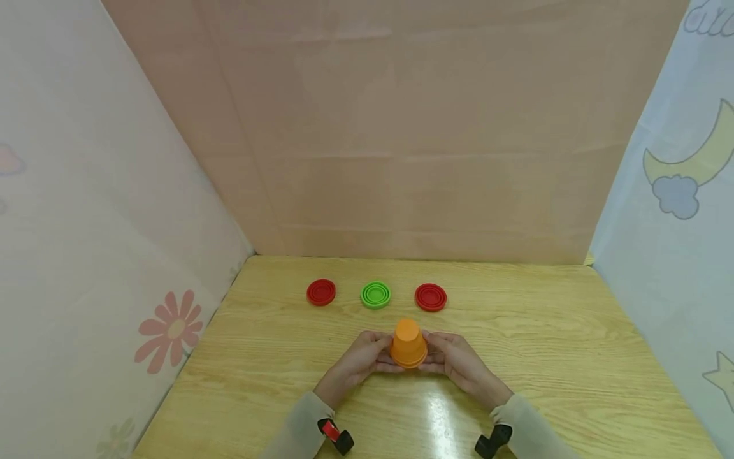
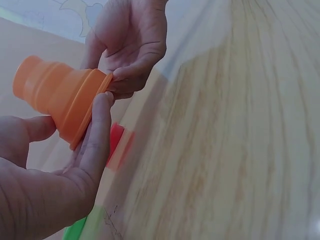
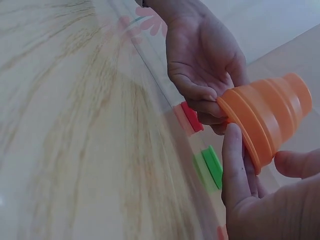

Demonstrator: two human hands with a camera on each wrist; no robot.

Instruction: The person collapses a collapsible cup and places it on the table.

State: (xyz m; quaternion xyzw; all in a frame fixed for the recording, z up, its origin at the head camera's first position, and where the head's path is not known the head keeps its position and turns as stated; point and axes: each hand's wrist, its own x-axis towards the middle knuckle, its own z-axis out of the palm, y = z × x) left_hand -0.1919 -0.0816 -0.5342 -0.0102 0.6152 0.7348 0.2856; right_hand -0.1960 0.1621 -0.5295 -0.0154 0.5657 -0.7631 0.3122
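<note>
An orange collapsible cup (image 1: 408,344), drawn out to its stepped full height, is held above the table between both hands. Its narrow base points up and away, its wide rim down toward the person. My left hand (image 1: 362,358) grips it from the left, thumb on the side wall and fingers under the rim, as the left wrist view shows with the cup (image 2: 62,95). From the right, my right hand (image 1: 459,363) pinches it the same way; in the right wrist view the cup (image 3: 270,117) sits between thumb and fingers. The inside of the cup is hidden.
Behind the hands, a row of flattened collapsible cups lies on the wooden table (image 1: 258,357): a red one (image 1: 321,292) at left, a green one (image 1: 375,294) in the middle, another red one (image 1: 431,297) at right. Cloth-covered walls stand behind and on both sides.
</note>
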